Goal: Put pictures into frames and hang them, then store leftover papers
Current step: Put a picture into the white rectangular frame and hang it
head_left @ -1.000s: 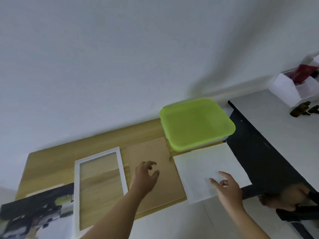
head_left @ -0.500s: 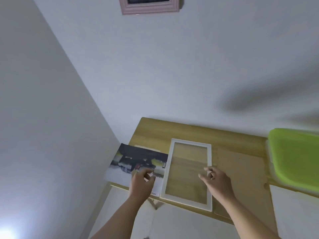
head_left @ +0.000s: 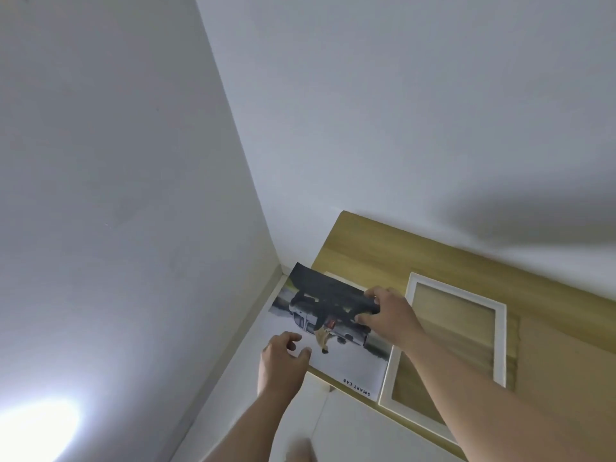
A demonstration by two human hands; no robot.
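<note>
While the printed picture (head_left: 346, 365) lies at the left end of the wooden table (head_left: 383, 248), its left side overhanging the edge, I see the right hand (head_left: 391, 316) gripping its far right edge, fingers curled over the dark part. The left hand (head_left: 281, 361) sits at the near left edge, thumb on the paper, fingers curled; I cannot tell whether it grips. Just beside the picture, the white frame (head_left: 500, 345) lies flat

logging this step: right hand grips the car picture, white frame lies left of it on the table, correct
No: the head view shows the white frame lying right of the car picture, not left. The right hand does grip it.
</note>
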